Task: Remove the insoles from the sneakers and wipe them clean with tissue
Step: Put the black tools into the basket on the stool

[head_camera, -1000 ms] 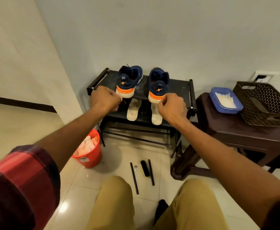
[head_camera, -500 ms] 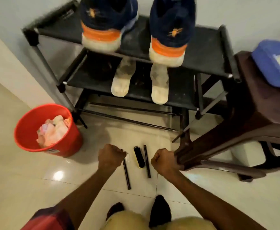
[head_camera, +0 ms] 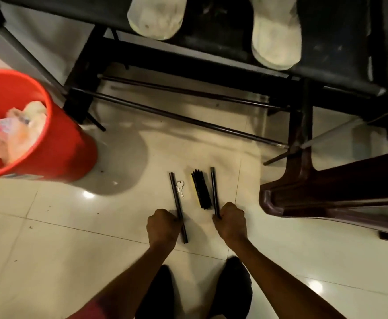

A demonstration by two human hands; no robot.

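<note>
We find no readable text: the label strip low on the red bucket is blurred, nothing else carries print.

Red sleeve on left arm; black footwear.

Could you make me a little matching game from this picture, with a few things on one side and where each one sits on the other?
Things:
1. insoles
2. brush
3. keys
4. red bucket

Places:
A. on the floor between the two black rods
B. on the floor at the left, holding crumpled paper
C. on the dark rack shelf at the top
D. on the floor just right of the left rod

Pairs: 1-C, 2-A, 3-D, 4-B
</note>
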